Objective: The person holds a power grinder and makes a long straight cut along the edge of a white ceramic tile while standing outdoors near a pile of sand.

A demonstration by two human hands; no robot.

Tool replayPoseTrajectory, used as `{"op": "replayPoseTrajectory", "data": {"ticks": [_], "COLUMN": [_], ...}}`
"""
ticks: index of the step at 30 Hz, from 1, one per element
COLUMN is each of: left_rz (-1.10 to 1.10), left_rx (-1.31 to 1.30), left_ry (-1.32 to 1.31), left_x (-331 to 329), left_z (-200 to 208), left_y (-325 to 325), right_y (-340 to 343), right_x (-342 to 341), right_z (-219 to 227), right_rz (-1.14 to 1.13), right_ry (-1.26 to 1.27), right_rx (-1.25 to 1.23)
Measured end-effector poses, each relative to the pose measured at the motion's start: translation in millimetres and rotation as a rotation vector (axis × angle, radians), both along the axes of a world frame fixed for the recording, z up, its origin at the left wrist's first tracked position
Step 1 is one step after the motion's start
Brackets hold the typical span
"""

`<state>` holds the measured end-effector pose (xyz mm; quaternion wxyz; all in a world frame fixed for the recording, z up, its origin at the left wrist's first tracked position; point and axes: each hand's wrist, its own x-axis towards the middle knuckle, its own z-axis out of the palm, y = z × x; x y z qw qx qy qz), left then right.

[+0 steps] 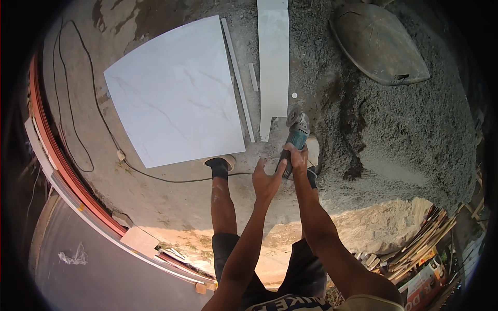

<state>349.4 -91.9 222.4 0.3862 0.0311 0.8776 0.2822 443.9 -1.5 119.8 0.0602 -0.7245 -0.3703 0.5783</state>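
A teal and black angle grinder point(296, 139) is in my right hand point(298, 158), whose fingers are wrapped round its body. The grinder's disc point(294, 116) points away from me, near the notched end of a long pale tile strip point(274, 62). Beside the grinder's rear end is my left hand point(267, 182), its fingers apart; its thumb comes close to the tool, and I cannot tell if it touches. To the left, a large white marbled tile point(176, 93) lies flat on the ground.
Narrow offcuts point(238, 80) lie between tile and strip. A dark cord point(171, 181) crosses the ground near my feet. Grey gravelly sand point(404, 124) spreads at the right, with a worn shallow basin point(381, 44) on it. Wood scraps point(423, 243) are piled at the lower right.
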Motion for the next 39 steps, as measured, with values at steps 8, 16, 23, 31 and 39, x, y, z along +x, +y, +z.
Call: {"op": "replayPoseTrajectory", "data": {"ticks": [8, 16, 23, 31, 39], "left_rz": [0.007, 0.329, 0.375, 0.402, 0.432], "left_rx": [-0.043, 0.009, 0.057, 0.055, 0.077], "left_ry": [-0.214, -0.524, -0.642, -0.663, -0.676], "left_x": [-23, -14, -1, -3, -13], "left_z": [-16, -20, -21, -23, -21], "left_y": [-93, -64, -52, -51, -49], "right_y": [120, 187, 203, 189, 166], "right_x": [-1, -29, -17, -13, -1], "right_z": [-56, -93, -131, -133, -135], "right_rz": [-0.389, -0.221, -0.156, -0.147, -0.095], "right_ry": [0.408, 0.358, 0.284, 0.137, 0.022], "right_rx": [-0.408, -0.246, -0.297, -0.095, 0.122]}}
